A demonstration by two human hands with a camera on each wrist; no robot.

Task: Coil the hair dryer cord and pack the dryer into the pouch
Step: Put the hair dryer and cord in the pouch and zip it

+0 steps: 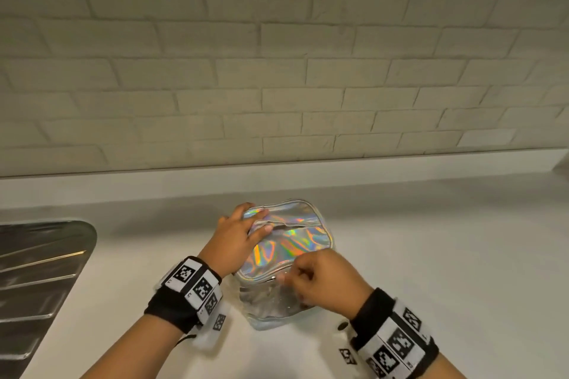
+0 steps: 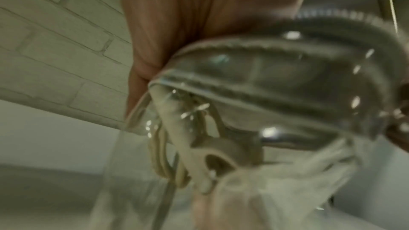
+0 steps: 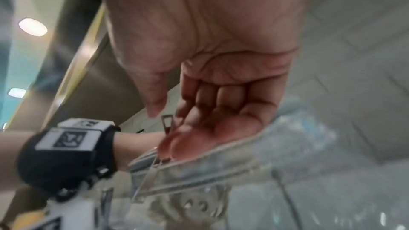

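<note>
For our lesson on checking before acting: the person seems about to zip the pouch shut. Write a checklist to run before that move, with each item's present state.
1. Coiled cord inside the pouch: ok, loops show through the clear side wall.
2. Dryer fully inside: cannot tell; only a pale shape shows through the wall.
3. Left hand steadies the pouch: ok, it rests on the holographic top's far left.
4. Right hand holds the zipper pull: ok, fingers pinch at the front edge.
5. Nothing caught in the zipper track: cannot tell, too blurred.
6. Pouch sits flat on the counter: ok.
</note>
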